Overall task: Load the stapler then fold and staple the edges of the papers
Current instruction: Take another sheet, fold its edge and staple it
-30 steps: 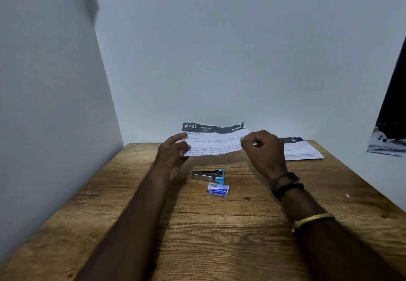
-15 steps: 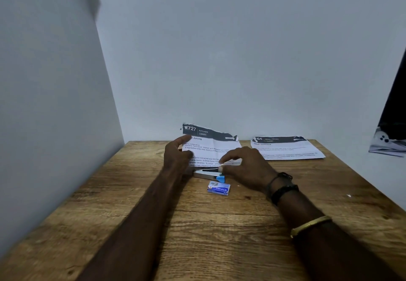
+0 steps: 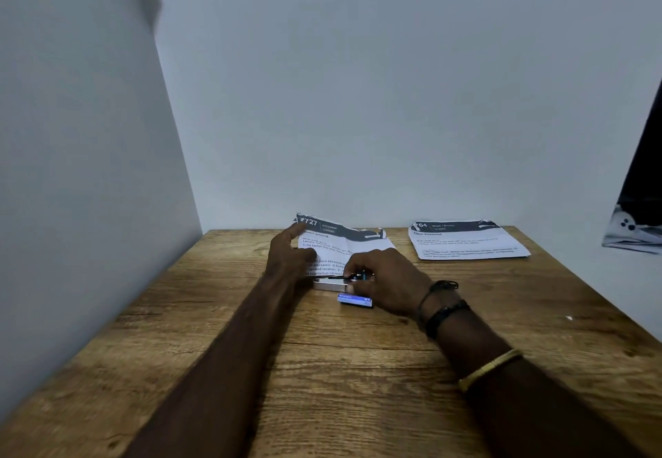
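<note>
A printed paper (image 3: 340, 242) headed "727" lies at the back of the wooden table (image 3: 358, 386), its far edge raised a little. My left hand (image 3: 288, 259) holds its left edge, thumb on top of the sheet and index finger reaching toward the far corner. Just in front of the paper lies a silver stapler (image 3: 327, 285) with a blue rear end. My right hand (image 3: 388, 278) has its fingers curled round that rear end. A small blue staple box (image 3: 354, 300) sits on the table right in front of the stapler, beside my right hand.
A second printed paper (image 3: 465, 242) lies flat at the back right of the table. Grey walls close in the left side and the back. A dark object (image 3: 641, 207) hangs over the wall at the far right.
The paper came down from the air onto the table. My right hand let go of its right edge and moved down onto the stapler. My left hand stayed on the paper.
</note>
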